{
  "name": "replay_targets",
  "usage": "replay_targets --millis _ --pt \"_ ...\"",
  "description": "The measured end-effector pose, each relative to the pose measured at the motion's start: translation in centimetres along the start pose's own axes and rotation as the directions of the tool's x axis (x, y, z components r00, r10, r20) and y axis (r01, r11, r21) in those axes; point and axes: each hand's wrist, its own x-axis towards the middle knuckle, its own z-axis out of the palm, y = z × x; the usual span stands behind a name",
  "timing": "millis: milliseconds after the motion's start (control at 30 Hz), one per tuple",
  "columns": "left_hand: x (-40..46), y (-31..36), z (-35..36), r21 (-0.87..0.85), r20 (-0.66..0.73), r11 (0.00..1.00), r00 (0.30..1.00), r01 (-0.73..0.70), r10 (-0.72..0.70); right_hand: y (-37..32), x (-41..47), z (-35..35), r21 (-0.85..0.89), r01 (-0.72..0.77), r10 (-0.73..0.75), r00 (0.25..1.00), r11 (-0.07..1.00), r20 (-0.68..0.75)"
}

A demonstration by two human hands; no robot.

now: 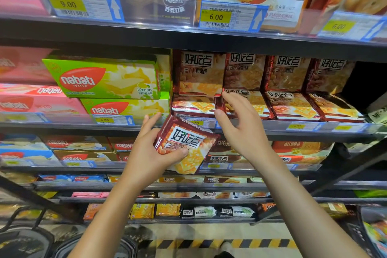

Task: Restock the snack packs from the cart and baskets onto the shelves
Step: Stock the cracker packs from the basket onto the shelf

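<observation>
Dark-red foil wraps the snack pack (185, 144) held in the left hand (146, 153), thumb across its front and fingers curled behind; its white label reads 好吃点 in black, above a picture of golden crackers. It hangs tilted just below the front edge of the middle shelf (314, 130). Directly above that edge, the same brand fills the shelf: four packs (266, 72) stand upright in a row at the back and four more (291, 104) lie flat before them, eight that I can count. The right hand (243, 128) is spread open with nothing in it, fingertips reaching the leftmost lying packs. Left of these on the same shelf sit two green nabati WAFER boxes (104, 78), the upper one marked Lemon, with pink nabati boxes (31, 102) further left. A yellow tag (104, 120) under the green boxes reads 6.00. On the shelf above, tags read 9.00 (68, 4) and 6.00 (215, 16).
</observation>
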Motion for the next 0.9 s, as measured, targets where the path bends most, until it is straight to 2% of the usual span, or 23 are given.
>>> replay_targets --millis 100,167,233,300,467,567,667,767,900 --pt "-0.6 1.7 0.6 -0.208 -0.049 0.978 0.998 0.017 -0.028 -0.1 -3.0 -0.8 0.189 -0.153 0.151 0.988 0.97 0.022" --pt "-0.7 2.7 1.5 -0.357 -0.043 0.932 0.995 0.064 -0.085 -0.2 -4.5 -1.1 0.327 -0.243 0.244 0.969 0.913 0.039" --pt "-0.6 3.8 2.5 -0.43 -0.029 0.897 0.992 0.102 -0.126 -0.1 -5.2 -1.1 0.435 -0.305 0.312 0.948 0.847 0.058" --pt "-0.1 4.7 3.6 -0.457 -0.009 0.882 0.991 0.117 -0.135 -0.1 -5.4 -1.2 0.515 -0.306 0.312 0.947 0.8 0.078" --pt "1.4 5.9 5.4 -0.387 0.061 0.919 0.997 0.076 -0.057 0.6 -5.0 -2.2 0.513 -0.228 0.277 0.961 0.828 -0.021" --pt "2.4 6.3 5.6 -0.235 0.027 0.97 0.998 -0.057 0.065 1.0 -4.4 -3.4 0.538 -0.182 0.279 0.954 0.823 -0.105" --pt "3.3 5.8 5.8 0.076 -0.02 0.977 0.979 -0.199 0.201 2.0 -3.4 -4.8 0.48 -0.132 0.261 0.942 0.867 -0.212" --pt "3.9 4.5 6.3 0.449 0.067 0.86 0.969 -0.243 0.239 3.2 -1.9 -6.2 0.366 -0.132 0.263 0.905 0.921 -0.335" --pt "3.9 2.1 7.6 0.707 0.197 0.65 0.96 -0.279 0.198 4.3 0.7 -7.1 0.259 -0.216 0.312 0.851 0.941 -0.423"
